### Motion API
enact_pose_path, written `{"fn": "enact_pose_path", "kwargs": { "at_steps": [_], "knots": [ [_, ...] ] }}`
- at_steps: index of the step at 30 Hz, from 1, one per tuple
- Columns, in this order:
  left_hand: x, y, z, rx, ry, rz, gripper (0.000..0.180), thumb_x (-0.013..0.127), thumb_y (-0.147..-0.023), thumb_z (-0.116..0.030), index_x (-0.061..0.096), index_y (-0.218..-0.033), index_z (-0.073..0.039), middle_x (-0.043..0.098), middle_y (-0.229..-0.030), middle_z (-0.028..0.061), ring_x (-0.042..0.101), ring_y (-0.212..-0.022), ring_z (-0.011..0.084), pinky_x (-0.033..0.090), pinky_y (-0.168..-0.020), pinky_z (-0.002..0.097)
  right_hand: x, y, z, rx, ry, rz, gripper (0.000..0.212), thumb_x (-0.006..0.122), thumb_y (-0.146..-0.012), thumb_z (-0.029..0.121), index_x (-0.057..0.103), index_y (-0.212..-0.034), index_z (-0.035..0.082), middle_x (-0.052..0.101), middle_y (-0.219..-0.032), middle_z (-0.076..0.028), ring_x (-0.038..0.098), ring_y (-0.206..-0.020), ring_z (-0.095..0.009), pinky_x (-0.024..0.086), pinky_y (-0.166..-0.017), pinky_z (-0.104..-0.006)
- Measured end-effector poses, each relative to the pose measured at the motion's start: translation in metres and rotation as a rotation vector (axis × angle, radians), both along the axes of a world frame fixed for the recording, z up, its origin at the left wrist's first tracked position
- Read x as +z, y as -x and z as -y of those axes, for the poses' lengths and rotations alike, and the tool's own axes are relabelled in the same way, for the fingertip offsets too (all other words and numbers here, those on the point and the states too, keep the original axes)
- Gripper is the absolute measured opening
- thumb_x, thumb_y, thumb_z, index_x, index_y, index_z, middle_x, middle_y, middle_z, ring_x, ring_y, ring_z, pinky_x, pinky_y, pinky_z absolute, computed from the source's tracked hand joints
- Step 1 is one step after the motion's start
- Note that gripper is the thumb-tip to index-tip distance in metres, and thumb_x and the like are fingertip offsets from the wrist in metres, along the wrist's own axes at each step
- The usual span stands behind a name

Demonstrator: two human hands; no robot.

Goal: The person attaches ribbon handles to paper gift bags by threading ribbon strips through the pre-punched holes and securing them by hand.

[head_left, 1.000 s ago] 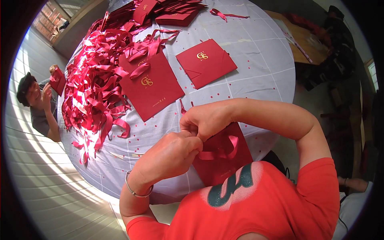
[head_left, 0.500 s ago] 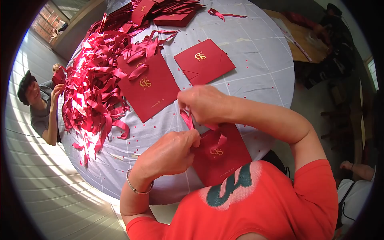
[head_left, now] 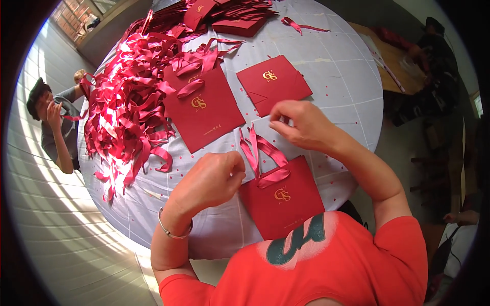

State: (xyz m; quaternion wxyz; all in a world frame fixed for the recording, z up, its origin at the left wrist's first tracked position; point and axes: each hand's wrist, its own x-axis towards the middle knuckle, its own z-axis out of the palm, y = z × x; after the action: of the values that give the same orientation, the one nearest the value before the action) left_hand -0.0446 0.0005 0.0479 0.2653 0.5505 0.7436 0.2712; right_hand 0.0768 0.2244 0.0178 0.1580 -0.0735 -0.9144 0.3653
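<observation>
1. A flat red bag is lying at lower centre, smooth and square-edged, its satiny pink ribbon looping past the top edge across the cloth-covered worktop.
2. The left hand is curling its fingers beside the ribbon — whether they're grasping anything, I cannot tell.
3. The right hand, right of centre, is bending its fingers loosely — released.
4. Glossy ribbons are tangling upper left.

Informal workroom | cloth-covered table | ribbon heap | bag stack | co-worker
</observation>
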Motion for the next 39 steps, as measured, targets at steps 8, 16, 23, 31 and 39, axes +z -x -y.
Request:
{"fn": "enact_pose_path", "kwargs": {
  "at_steps": [8,16,23,31,39],
  "knots": [
    [0.0,-0.007,-0.021,-0.055,0.341,-0.043,0.043,0.063,-0.09,-0.041,0.07,-0.078,0.0,0.063,-0.071,0.0237,0.063,-0.07,0.0419,0.049,-0.064,0.0479,0.008,-0.053,0.001,0.1,0.292,0.495,0.038,0.071,-0.087,0.036,0.072,-0.092,-0.002,0.069,-0.076,-0.016,0.065,-0.069,-0.024,0.05,-0.065,-0.0351],
    [-0.027,-0.007,-0.019,0.167,-0.045,0.127,0.029,0.066,-0.091,-0.022,0.067,-0.079,0.005,0.061,-0.061,0.0139,0.059,-0.056,0.0178,0.045,-0.054,0.0353,-0.005,-0.049,-0.007,0.145,0.643,0.399,0.023,0.08,-0.081,0.012,0.07,-0.099,0.0,0.067,-0.083,0.0,0.06,-0.078,-0.007,0.049,-0.07,-0.0244],
    [0.001,0.031,-0.011,0.575,-1.04,0.356,0.025,0.053,-0.102,-0.012,0.054,-0.123,0.002,0.062,-0.119,0.009,0.057,-0.113,0.014,0.043,-0.1,0.0275,0.062,0.012,-0.029,-0.103,0.542,-0.357,0.018,0.074,-0.085,0.005,0.069,-0.101,-0.001,0.068,-0.089,-0.002,0.062,-0.083,-0.007,0.05,-0.073,-0.0209],
    [-0.026,0.073,0.002,0.799,-1.141,0.188,0.049,0.059,-0.097,-0.009,0.035,-0.138,0.005,0.042,-0.138,0.0149,0.044,-0.125,0.0218,0.033,-0.109,0.0334,0.034,0.137,-0.037,0.071,0.426,-0.232,0.04,0.074,-0.085,0.014,0.064,-0.12,-0.002,0.067,-0.107,-0.008,0.063,-0.089,-0.013,0.053,-0.078,-0.0261],
    [-0.052,0.043,-0.018,0.511,-0.541,-0.466,0.08,0.079,-0.073,-0.018,0.038,-0.139,0.001,0.034,-0.147,0.0288,0.03,-0.139,0.0445,0.02,-0.116,0.054,-0.012,0.079,-0.083,-0.152,-0.378,0.075,0.071,0.078,-0.076,0.042,0.058,-0.13,0.001,0.052,-0.138,-0.019,0.051,-0.125,-0.034,0.042,-0.106,-0.0433]
  ]
}}
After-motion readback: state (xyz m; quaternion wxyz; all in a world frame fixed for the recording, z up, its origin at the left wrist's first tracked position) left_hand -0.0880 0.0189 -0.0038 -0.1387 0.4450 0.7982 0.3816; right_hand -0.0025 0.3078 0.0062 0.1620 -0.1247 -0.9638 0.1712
